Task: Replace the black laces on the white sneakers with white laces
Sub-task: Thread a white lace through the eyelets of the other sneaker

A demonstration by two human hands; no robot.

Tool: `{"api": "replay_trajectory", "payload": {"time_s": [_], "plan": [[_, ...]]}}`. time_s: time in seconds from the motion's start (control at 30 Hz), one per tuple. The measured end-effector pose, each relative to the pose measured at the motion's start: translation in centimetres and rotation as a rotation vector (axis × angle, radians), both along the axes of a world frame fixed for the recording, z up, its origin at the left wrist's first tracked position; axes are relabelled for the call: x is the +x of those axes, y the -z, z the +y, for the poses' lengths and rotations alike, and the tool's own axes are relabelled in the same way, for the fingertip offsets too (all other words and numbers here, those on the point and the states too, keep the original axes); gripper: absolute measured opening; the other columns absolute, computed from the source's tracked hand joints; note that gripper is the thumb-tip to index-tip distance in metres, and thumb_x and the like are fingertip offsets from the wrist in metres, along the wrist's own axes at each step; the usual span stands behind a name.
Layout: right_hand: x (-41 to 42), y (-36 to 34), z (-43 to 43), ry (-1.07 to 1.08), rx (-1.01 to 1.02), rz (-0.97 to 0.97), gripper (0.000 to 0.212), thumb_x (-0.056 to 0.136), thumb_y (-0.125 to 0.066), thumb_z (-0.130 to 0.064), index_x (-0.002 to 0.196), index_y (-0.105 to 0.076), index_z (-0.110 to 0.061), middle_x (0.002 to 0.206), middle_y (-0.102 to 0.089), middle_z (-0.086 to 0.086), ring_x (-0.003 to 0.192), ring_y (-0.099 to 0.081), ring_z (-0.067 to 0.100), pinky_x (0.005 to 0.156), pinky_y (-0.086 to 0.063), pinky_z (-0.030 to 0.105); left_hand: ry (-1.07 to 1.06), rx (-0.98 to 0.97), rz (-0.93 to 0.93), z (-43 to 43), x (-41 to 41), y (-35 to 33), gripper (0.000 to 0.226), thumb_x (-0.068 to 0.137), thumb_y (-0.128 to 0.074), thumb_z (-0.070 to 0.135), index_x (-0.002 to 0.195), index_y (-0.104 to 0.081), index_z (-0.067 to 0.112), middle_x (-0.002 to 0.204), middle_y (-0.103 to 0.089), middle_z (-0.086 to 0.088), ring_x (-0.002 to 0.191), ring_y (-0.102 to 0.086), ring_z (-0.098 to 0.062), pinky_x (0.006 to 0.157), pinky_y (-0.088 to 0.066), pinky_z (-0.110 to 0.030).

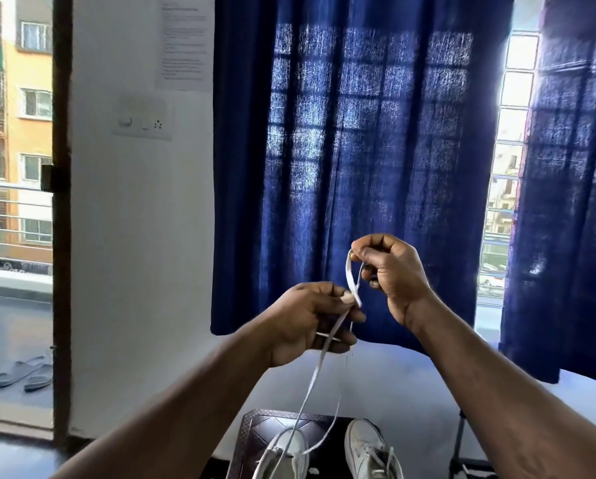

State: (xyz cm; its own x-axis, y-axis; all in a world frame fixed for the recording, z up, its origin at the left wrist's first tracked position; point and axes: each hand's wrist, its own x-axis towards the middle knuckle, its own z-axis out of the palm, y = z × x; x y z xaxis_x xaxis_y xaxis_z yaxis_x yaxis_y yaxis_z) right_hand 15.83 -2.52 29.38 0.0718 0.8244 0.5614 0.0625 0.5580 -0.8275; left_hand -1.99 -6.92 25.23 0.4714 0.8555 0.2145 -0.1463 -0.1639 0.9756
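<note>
Two white sneakers stand on a dark patterned table (255, 425) at the bottom of the head view: the left sneaker (284, 456) and the right sneaker (367, 451), which shows white lacing. A white lace (315, 371) rises from the left sneaker to both raised hands. My left hand (310, 323) pinches the lace between thumb and fingers. Slightly higher and to the right, my right hand (389, 271) is closed on a loop of the same lace. No black laces are in view.
Blue curtains (358, 133) hang over a bright window straight ahead. A white wall with a switch plate (141, 124) is at left, beside an open balcony door with a pair of grey slippers (23, 373) on the floor. A thin black stand (460, 440) is at the right.
</note>
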Motion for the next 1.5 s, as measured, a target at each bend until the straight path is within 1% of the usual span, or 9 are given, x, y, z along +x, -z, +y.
{"api": "replay_trajectory", "payload": {"time_s": [0.23, 0.47, 0.67, 0.87, 1.03, 1.1, 1.2, 1.33, 1.5], "plan": [[0.6, 0.2, -0.9, -0.051, -0.047, 0.073, 0.018, 0.097, -0.058, 0.001, 0.106, -0.071, -0.007, 0.08, -0.074, 0.004, 0.065, -0.069, 0.015, 0.054, -0.054, 0.027, 0.08, 0.013, -0.349, -1.7, 3.4, -4.3, 0.012, 0.105, -0.053, 0.008, 0.104, -0.063, 0.003, 0.088, -0.072, -0.014, 0.075, -0.074, -0.026, 0.072, -0.065, -0.041], [1.8, 0.4, -1.6, -0.028, -0.065, 0.086, 0.015, 0.093, -0.064, -0.004, 0.1, -0.076, -0.009, 0.085, -0.073, 0.015, 0.071, -0.061, 0.028, 0.058, -0.051, 0.031, -0.153, 0.086, -0.314, -1.3, 5.4, -4.1, 0.011, 0.103, -0.059, 0.009, 0.099, -0.069, 0.006, 0.089, -0.074, -0.016, 0.069, -0.071, -0.024, 0.071, -0.065, -0.042], [2.4, -1.1, -1.9, -0.001, -0.009, 0.054, 0.011, 0.097, -0.066, -0.007, 0.092, -0.075, -0.012, 0.088, -0.078, 0.007, 0.061, -0.054, 0.012, 0.052, -0.04, 0.024, -0.327, 0.122, -0.188, 1.1, 3.8, -6.0, 0.01, 0.099, -0.066, 0.011, 0.093, -0.074, 0.012, 0.079, -0.072, -0.001, 0.066, -0.069, -0.021, 0.07, -0.063, -0.038], [1.6, -1.3, -2.2, 0.057, 0.003, -0.1, 0.013, 0.093, -0.064, -0.004, 0.087, -0.074, -0.009, 0.079, -0.076, 0.003, 0.058, -0.055, 0.012, 0.05, -0.041, 0.021, -0.387, 0.164, -0.247, 2.8, 2.8, -7.6, 0.012, 0.101, -0.063, 0.007, 0.093, -0.071, 0.005, 0.094, -0.078, -0.01, 0.071, -0.071, -0.018, 0.064, -0.059, -0.026], [1.2, -1.1, -2.3, 0.025, -0.023, -0.131, 0.006, 0.095, -0.067, -0.017, 0.098, -0.071, -0.012, 0.091, -0.079, 0.002, 0.071, -0.06, 0.013, 0.061, -0.043, 0.025, -0.394, 0.285, -0.111, 3.4, 1.8, -7.9, 0.012, 0.103, -0.062, 0.009, 0.096, -0.071, 0.004, 0.09, -0.078, -0.009, 0.08, -0.073, -0.018, 0.075, -0.062, -0.026], [0.9, -1.2, -2.2, -0.033, -0.056, -0.132, 0.017, 0.097, -0.07, -0.027, 0.106, -0.069, -0.013, 0.096, -0.08, 0.002, 0.076, -0.06, 0.013, 0.066, -0.042, 0.027, -0.355, 0.32, -0.053, 3.4, 1.5, -7.9, 0.012, 0.103, -0.063, 0.01, 0.098, -0.071, 0.004, 0.09, -0.079, -0.009, 0.082, -0.073, -0.02, 0.083, -0.062, -0.03], [0.2, -1.3, -1.8, -0.111, -0.099, -0.081, 0.018, 0.096, -0.071, -0.027, 0.107, -0.07, -0.013, 0.089, -0.079, 0.001, 0.069, -0.054, 0.011, 0.063, -0.037, 0.026, -0.331, 0.319, -0.027, 3.7, 1.1, -7.8, 0.009, 0.101, -0.065, 0.01, 0.099, -0.071, 0.004, 0.091, -0.077, -0.012, 0.084, -0.071, -0.025, 0.092, -0.059, -0.037], [-0.6, -1.2, -1.4, -0.102, -0.112, -0.047, 0.017, 0.095, -0.074, -0.03, 0.098, -0.076, -0.014, 0.074, -0.07, -0.002, 0.059, -0.046, 0.008, 0.058, -0.035, 0.024, -0.334, 0.314, -0.017, 4.1, 0.7, -7.6, 0.01, 0.101, -0.064, 0.008, 0.095, -0.072, 0.009, 0.088, -0.076, -0.007, 0.079, -0.068, -0.016, 0.082, -0.058, -0.029], [-0.8, -2.9, -0.9, -0.038, -0.069, -0.176, 0.013, 0.098, -0.072, -0.021, 0.092, -0.081, -0.014, 0.065, -0.065, -0.004, 0.059, -0.054, 0.004, 0.059, -0.044, 0.017, -0.42, 0.326, -0.068, 5.1, -0.7, -10.1, 0.01, 0.102, -0.063, 0.008, 0.1, -0.07, 0.001, 0.097, -0.077, -0.012, 0.073, -0.07, -0.013, 0.067, -0.058, -0.02]]}}
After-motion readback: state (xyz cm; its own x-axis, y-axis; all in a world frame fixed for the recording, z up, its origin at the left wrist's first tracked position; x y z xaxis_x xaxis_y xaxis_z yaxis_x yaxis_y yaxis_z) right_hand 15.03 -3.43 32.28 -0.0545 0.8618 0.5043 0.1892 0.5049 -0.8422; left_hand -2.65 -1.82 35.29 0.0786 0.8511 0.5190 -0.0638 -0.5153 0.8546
